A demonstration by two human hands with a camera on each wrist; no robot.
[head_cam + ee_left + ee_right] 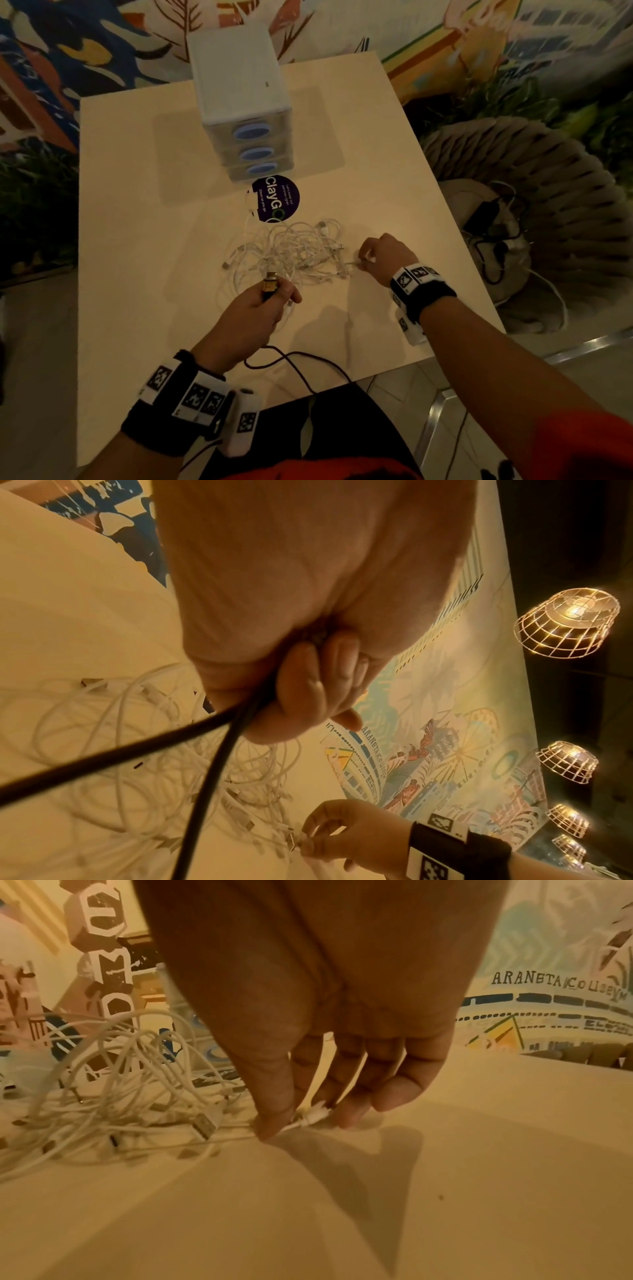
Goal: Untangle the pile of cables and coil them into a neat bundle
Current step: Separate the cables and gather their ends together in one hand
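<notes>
A tangled pile of thin white cables (291, 251) with metal plugs lies in the middle of the beige table (137, 240). My left hand (260, 308) is just in front of the pile and grips a black cable (301, 363) by its gold-and-black plug (270, 284); the cord loops back over the table's near edge. In the left wrist view the black cable (219, 739) leaves my curled fingers (308, 680) in two strands. My right hand (380, 257), at the pile's right side, pinches a white cable end (313, 1115) between thumb and fingers, low on the table.
A white drawer unit (239, 102) with blue handles stands at the back of the table, with a round dark sticker (275, 198) in front of it. A woven chair (531, 222) holding a cushion, a black charger and cords is on the right.
</notes>
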